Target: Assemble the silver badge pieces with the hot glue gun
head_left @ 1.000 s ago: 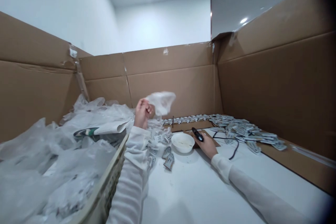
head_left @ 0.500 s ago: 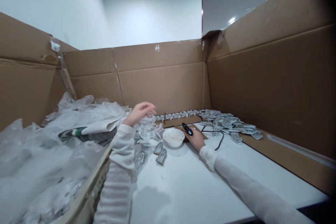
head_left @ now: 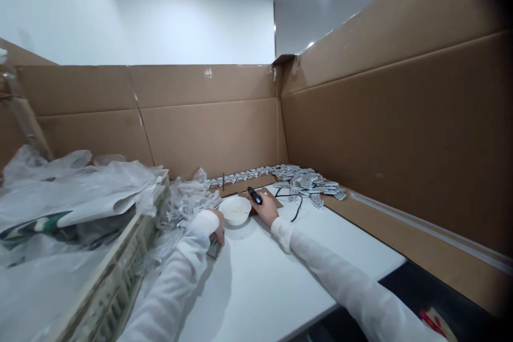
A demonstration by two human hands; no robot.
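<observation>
My left hand [head_left: 218, 226] is low over the white table, left of the white bowl [head_left: 235, 210], with its fingers closed round a small grey metal-looking piece [head_left: 214, 247]. My right hand [head_left: 266, 208] grips a black handheld tool [head_left: 254, 195] just right of the bowl, above a brown board [head_left: 276, 203]. From the board's right side a black cable [head_left: 298, 207] curls over the table. Clear plastic packaging [head_left: 186, 197] with grey pieces lies beyond my left forearm.
A pale crate [head_left: 116, 270] full of plastic bags [head_left: 80, 181] stands at the left. Flat grey pieces [head_left: 310, 181] are heaped at the back right, and a row of them [head_left: 248, 174] runs along the back. Cardboard walls [head_left: 208, 133] enclose the table [head_left: 264, 288].
My left hand has come down and toward me from above the packaging and taken hold of a grey piece. My right hand keeps its grip on the tool. The camera view has turned right.
</observation>
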